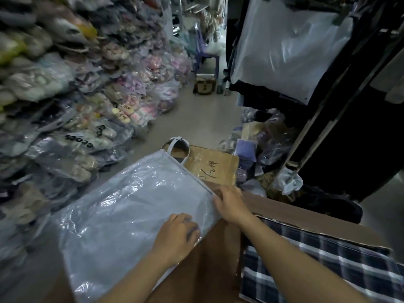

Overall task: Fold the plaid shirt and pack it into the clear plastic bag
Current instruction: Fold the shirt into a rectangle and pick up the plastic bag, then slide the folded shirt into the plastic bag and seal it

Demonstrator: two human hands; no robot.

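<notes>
I am looking down at both bare hands over a clear plastic bag (122, 213) that lies flat across the centre of my view, its long side running from 7 o'clock up to 1 o'clock; the bag looks grey-white and glossy, and I cannot tell what, if anything, is inside it. The left hand (178, 236) rests palm down on the bag's near right edge, fingers slightly curled and pressing on the plastic; I cannot tell whether it pinches the film. The right hand (229, 203) sits at the bag's right corner, at 1 o'clock from the left hand, its fingers bent over the white-trimmed edge; it seems to grip that corner, though the thumb is hidden. The plaid shirt (323, 265), dark blue with white lines, lies at 4 o'clock from the hands, beside the right forearm and apart from both hands, outside the bag; it rests in a brown cardboard box (306, 217). Beyond the bag, at 12 o'clock, a flat cardboard sheet (216, 167) bears handwriting; stacks of bagged shoes (65, 84) fill the left side.
</notes>
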